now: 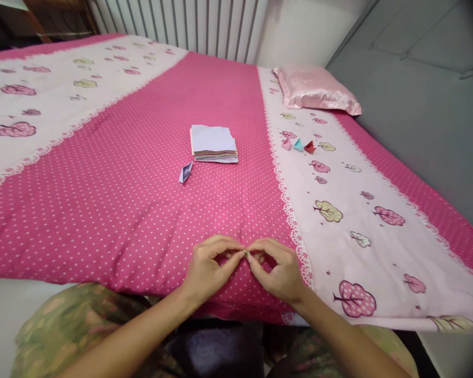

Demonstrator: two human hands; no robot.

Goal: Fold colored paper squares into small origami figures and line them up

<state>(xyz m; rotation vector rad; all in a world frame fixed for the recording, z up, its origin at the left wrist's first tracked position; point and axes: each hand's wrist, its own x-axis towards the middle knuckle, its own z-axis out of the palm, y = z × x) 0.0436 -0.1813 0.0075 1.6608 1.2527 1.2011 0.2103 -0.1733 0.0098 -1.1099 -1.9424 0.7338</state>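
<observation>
My left hand [208, 265] and my right hand [278, 268] meet at the near edge of a bed, fingertips pinched together on a tiny greenish scrap [246, 253], too small to name. Both hands rest on the pink polka-dot bedsheet [122, 199]. Farther back lies a stack of paper sheets [214, 144] with a white sheet on top. A small folded lilac paper piece [185, 172] sits just in front of the stack, to its left.
Three small folded paper pieces, pink, teal and red [298, 145], lie on the white tree-patterned strip at the right. A pink satin pillow [315, 89] lies at the far right. A grey padded wall [418, 105] borders the right side; a radiator [181, 23] stands behind.
</observation>
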